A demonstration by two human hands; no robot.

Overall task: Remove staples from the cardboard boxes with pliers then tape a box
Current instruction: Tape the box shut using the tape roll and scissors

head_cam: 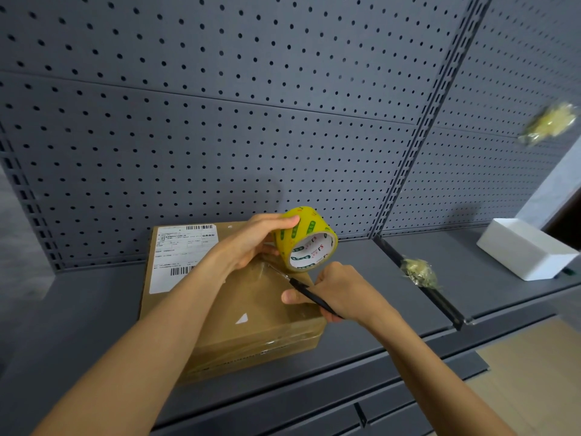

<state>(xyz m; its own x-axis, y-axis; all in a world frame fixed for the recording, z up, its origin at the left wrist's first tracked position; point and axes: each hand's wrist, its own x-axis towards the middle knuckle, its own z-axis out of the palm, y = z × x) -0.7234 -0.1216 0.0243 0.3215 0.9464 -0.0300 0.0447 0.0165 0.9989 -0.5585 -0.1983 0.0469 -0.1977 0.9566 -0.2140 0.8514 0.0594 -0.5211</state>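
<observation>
A brown cardboard box (251,328) with a white shipping label lies on the grey shelf. My left hand (251,240) grips a yellow tape roll (306,239) with green print and holds it just above the box's far right corner. A clear strip of tape runs from the roll down onto the box top. My right hand (339,294) grips black-handled scissors (301,289), whose blades point up-left at the tape strip below the roll. No pliers are in view.
A grey pegboard wall (220,121) stands behind the shelf (78,309). One crumpled tape wad (419,273) lies on the shelf divider to the right, another wad (548,122) sticks to the pegboard. A white tray (525,250) sits at far right.
</observation>
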